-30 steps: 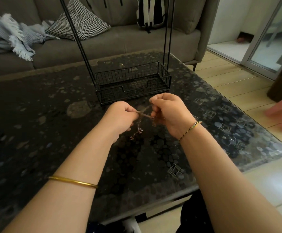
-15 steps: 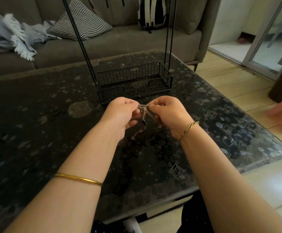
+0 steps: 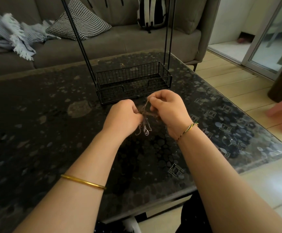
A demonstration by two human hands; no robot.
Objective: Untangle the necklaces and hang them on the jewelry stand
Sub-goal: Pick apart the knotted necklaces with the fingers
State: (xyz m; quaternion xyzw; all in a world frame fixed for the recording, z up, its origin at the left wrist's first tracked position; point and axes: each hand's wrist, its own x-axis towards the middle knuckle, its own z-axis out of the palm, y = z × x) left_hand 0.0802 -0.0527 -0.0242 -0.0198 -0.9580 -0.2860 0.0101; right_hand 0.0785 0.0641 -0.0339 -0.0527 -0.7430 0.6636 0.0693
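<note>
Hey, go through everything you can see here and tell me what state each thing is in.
necklaces: tangled, held over the table, ends dangling.
left hand: pinches the tangle.
right hand: pinches a strand, pulled taut.
jewelry stand: upright on the table, top out of view.
blanket: crumpled on the sofa.
cushion: leaning against the sofa back.

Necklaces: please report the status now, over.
Both hands busy: left hand and right hand pinch the necklaces. Tangled, held above table, none on jewelry stand. Nothing between hands and stand.
</note>
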